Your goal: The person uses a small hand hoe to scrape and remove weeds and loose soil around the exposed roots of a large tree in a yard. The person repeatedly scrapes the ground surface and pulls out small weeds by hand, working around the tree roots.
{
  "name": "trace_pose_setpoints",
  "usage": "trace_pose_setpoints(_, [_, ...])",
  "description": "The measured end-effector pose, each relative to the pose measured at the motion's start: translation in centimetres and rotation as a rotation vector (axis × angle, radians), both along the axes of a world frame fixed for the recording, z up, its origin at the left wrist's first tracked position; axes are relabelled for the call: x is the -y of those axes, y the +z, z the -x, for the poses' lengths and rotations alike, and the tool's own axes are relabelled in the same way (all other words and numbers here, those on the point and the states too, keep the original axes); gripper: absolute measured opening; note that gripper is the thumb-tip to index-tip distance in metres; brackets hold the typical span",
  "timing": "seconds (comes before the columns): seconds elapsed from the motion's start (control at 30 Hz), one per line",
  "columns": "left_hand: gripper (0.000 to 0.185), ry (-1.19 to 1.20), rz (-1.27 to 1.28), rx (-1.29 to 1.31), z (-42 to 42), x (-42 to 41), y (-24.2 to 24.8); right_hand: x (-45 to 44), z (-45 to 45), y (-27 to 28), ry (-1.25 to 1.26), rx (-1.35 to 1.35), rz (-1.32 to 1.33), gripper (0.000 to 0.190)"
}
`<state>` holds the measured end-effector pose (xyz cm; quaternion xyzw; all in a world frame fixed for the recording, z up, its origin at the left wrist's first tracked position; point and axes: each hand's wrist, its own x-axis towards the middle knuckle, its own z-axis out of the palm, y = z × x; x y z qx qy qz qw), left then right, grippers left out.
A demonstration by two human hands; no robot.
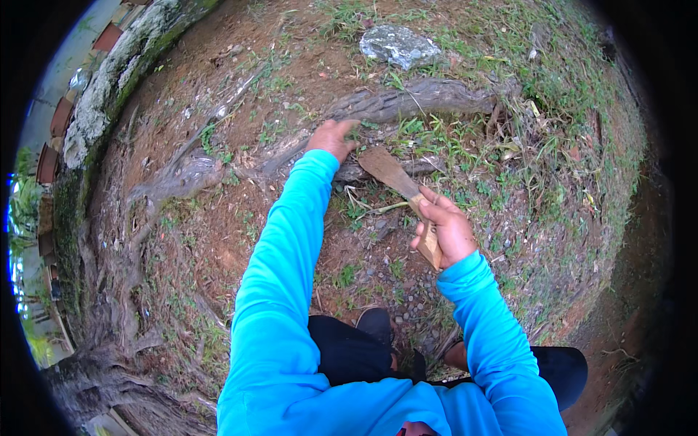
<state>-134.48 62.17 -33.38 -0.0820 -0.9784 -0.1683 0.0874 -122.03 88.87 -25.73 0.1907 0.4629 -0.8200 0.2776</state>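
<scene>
My right hand (450,229) grips the wooden handle of a flat-bladed hand tool (384,168). Its blade is brown, rusty-looking and widest at the tip, which points up and left towards my other hand. My left hand (331,139) reaches forward over a weathered tree root (401,103), palm down, thumb and finger apart. I see nothing between those fingers, though some of them are hidden. Below the blade lies a second, darker root piece (417,166). A thin pale stem (388,208) runs across the soil just left of the tool's handle.
Grass and small weeds (436,133) grow along the root. Beyond it sits a grey rock (401,46). More roots (185,174) cross the bare soil at left. A mossy, pale trunk or thick root (103,109) borders the left side, with reddish-brown pots (61,117) past it.
</scene>
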Motion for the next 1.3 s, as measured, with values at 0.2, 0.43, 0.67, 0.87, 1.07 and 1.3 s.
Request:
trace_pose_setpoints(0.2, [0.016, 0.328, 0.077, 0.09, 3.0, -0.3, 1.3, 5.2, 2.0, -1.4, -0.065, 0.039, 0.012, 0.05])
trace_pose_setpoints(0.43, [0.022, 0.118, -0.337, 0.155, 3.5, -1.3, 1.1, 3.6, -2.2, -3.5, 0.029, -0.028, 0.017, 0.051])
trace_pose_setpoints(0.67, [0.07, -0.113, 0.216, 0.493, 4.1, -8.5, 2.6, -1.1, -5.1, -4.3, -0.252, 0.063, 0.099, 0.05])
trace_pose_setpoints(0.87, [0.04, -0.256, 0.431, 0.449, 4.5, -10.0, 2.1, -1.2, -3.5, -4.1, -0.279, 0.132, 0.115, 0.05])
trace_pose_setpoints(1.07, [0.017, -0.342, 0.379, 0.196, 3.7, -9.5, 0.3, -0.5, -2.2, -3.5, -0.292, 0.209, 0.071, 0.05])
trace_pose_setpoints(1.3, [0.017, -0.285, 0.338, 0.152, 4.0, -9.5, 0.2, 1.8, -2.5, -8.7, -0.389, 0.21, 0.284, 0.052])
